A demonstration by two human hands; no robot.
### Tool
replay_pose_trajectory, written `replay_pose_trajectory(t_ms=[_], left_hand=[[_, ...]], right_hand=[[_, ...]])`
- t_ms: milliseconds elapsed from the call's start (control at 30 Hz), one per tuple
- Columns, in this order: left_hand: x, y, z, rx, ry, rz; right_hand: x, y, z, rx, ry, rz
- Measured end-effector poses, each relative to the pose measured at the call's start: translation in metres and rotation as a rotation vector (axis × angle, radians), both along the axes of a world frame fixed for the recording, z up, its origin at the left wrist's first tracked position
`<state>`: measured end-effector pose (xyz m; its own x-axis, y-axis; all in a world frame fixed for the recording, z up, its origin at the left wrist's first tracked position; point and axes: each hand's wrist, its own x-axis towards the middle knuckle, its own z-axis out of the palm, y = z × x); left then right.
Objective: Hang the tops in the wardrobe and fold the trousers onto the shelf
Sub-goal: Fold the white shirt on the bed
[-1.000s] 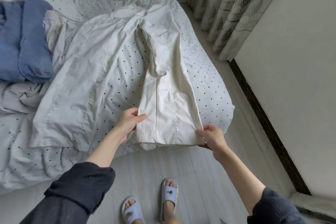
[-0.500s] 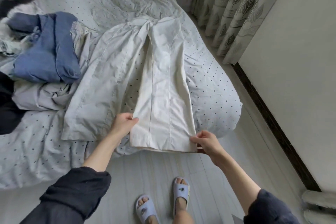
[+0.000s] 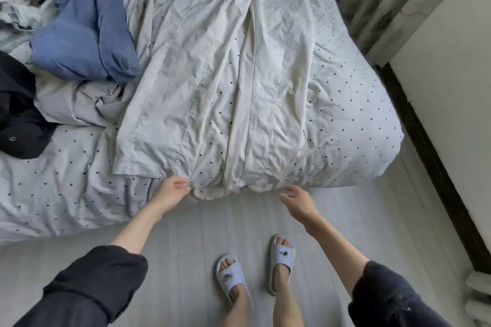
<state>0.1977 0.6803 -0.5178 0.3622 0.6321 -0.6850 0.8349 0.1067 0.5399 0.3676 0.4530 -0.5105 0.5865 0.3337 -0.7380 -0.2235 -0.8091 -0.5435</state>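
Left hand [image 3: 174,190]: at the bed's near edge; fingers pinching the hem of the white trousers [image 3: 228,82] between the two legs
Right hand [image 3: 297,198]: fingers loosely spread, grasping nothing; hovering just beside the right leg's hem, apart from the cloth
White trousers: laid flat, legs toward the person, waistband far; legs apart, dotted sheet showing between them
Bed [image 3: 353,103]: dotted cover, rumpled
Blue garment [image 3: 87,32]: heaped at left, near the trousers
Dark garment [image 3: 18,114]: far left edge
Step in hand: judged the start of folding the trousers
Next move: likely calls for laying one leg over the other, hems matched; shelf not in view
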Motion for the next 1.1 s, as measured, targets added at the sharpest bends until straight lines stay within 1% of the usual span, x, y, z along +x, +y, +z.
replay_pose_trajectory(t_ms=[133,233,300,400,467,500,600,667,700,767,833,900,1000,1100], left_hand=[[-0.021,0.071,-0.022,0.371,0.132,0.037],[-0.032,0.120,-0.036,0.512,0.200,0.066],[-0.040,0.147,-0.048,0.495,0.176,0.103],[-0.046,0.167,-0.062,0.359,0.046,0.256],[-0.047,0.168,-0.062,0.368,-0.025,0.355],[-0.049,0.168,-0.060,0.382,-0.052,0.367],[-0.052,0.157,-0.048,0.403,-0.153,0.329],[-0.049,0.144,-0.031,0.448,-0.225,0.311],[-0.045,0.133,-0.020,0.441,-0.272,0.294],[-0.032,0.112,-0.003,0.413,-0.358,0.189],[-0.020,0.090,0.013,0.466,-0.389,0.035],[-0.007,0.070,0.024,0.531,-0.435,-0.101],[0.016,0.046,0.035,0.505,-0.495,-0.224],[0.036,0.029,0.037,0.464,-0.476,-0.290]], right_hand=[[-0.014,0.057,-0.017,0.027,-0.034,0.157],[-0.024,0.095,-0.028,0.082,-0.103,0.276],[-0.031,0.121,-0.039,0.127,-0.160,0.381],[-0.038,0.150,-0.049,0.176,-0.177,0.469],[-0.040,0.161,-0.050,0.209,-0.158,0.477],[-0.042,0.166,-0.050,0.224,-0.145,0.478],[-0.044,0.176,-0.041,0.256,-0.119,0.465],[-0.043,0.185,-0.028,0.280,-0.103,0.425],[-0.040,0.189,-0.017,0.298,-0.087,0.387],[-0.033,0.200,-0.001,0.358,-0.012,0.253],[-0.021,0.212,0.020,0.420,0.063,0.151],[-0.005,0.226,0.038,0.447,0.094,0.142],[0.012,0.245,0.054,0.404,0.033,0.218],[0.022,0.251,0.055,0.276,-0.180,0.308]])
